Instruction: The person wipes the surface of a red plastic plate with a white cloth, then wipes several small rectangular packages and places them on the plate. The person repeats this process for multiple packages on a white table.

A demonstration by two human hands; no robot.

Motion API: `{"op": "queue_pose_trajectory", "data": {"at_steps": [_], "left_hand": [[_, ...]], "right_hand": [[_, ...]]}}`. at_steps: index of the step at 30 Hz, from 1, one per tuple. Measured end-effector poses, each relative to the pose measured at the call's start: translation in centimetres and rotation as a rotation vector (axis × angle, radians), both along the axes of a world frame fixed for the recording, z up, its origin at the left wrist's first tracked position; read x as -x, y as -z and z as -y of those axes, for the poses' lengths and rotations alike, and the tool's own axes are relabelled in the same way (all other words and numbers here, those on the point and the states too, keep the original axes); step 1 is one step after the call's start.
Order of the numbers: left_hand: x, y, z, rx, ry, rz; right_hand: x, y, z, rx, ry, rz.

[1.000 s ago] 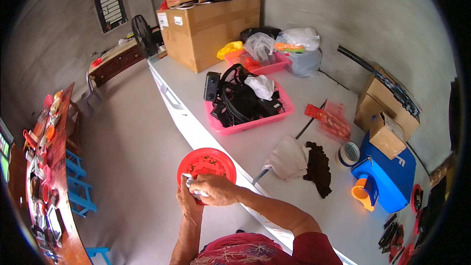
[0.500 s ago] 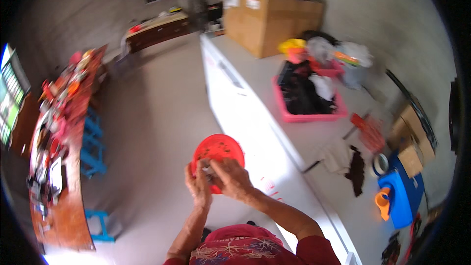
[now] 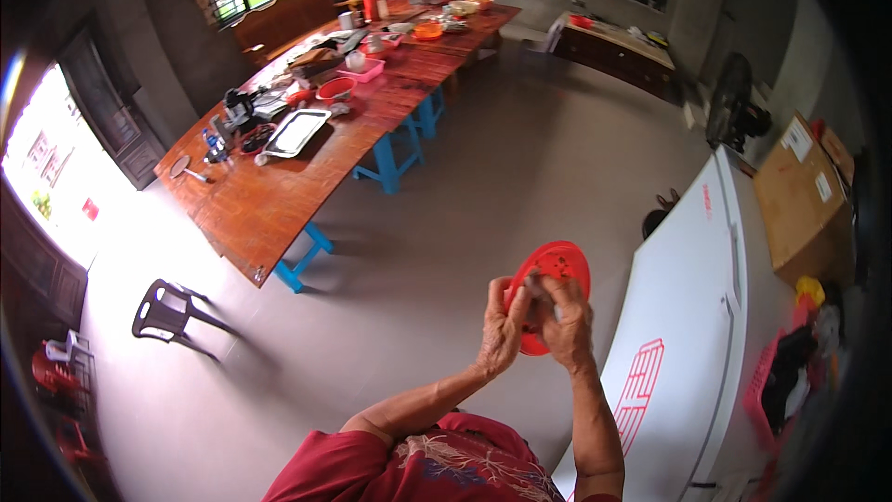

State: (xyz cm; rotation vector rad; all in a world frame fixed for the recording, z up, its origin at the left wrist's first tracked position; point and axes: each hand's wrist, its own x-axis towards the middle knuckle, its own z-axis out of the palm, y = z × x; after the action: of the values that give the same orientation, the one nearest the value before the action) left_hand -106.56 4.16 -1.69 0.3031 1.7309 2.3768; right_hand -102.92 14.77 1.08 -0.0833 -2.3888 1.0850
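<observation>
In front of my body is a round red plastic bowl (image 3: pixel 564 261), tilted to one side, with small dark spots or bits across its inside. My left hand (image 3: pixel 503 323) grips it at the left rim, thumb toward the inside. Over the bowl's face, my right hand (image 3: pixel 566 323) has its fingers bent together near the left thumb. Something small and greyish shows between the two hands, but its kind is hard to make out. The fingers cover the middle of the bowl.
A white chest freezer (image 3: pixel 669 288) stands close on my right, a cardboard box (image 3: pixel 801 204) beyond it. Ahead to the left is a long wooden table (image 3: pixel 269 214) crowded with dishes and trays, with blue stools (image 3: pixel 386 165) beneath. A dark plastic chair (image 3: pixel 172 318) stands near the bright doorway.
My view has swung left, bringing the table, doorway and chair in and moving the freezer to the right. The bowl is tilted more steeply; both hands are still at it.
</observation>
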Motion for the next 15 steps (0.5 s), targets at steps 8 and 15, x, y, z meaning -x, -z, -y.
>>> {"op": "queue_pose_trajectory", "data": {"at_steps": [8, 15], "left_hand": [[9.2, 2.9, 9.0, 0.017, -0.386, -0.111], [14.3, 1.5, 5.4, 0.081, -0.464, -0.178]], "right_hand": [[7.4, -0.7, 1.6, -0.444, -0.631, 0.264], [20.3, 0.9, 2.3, -0.75, 0.01, -0.277]]}}
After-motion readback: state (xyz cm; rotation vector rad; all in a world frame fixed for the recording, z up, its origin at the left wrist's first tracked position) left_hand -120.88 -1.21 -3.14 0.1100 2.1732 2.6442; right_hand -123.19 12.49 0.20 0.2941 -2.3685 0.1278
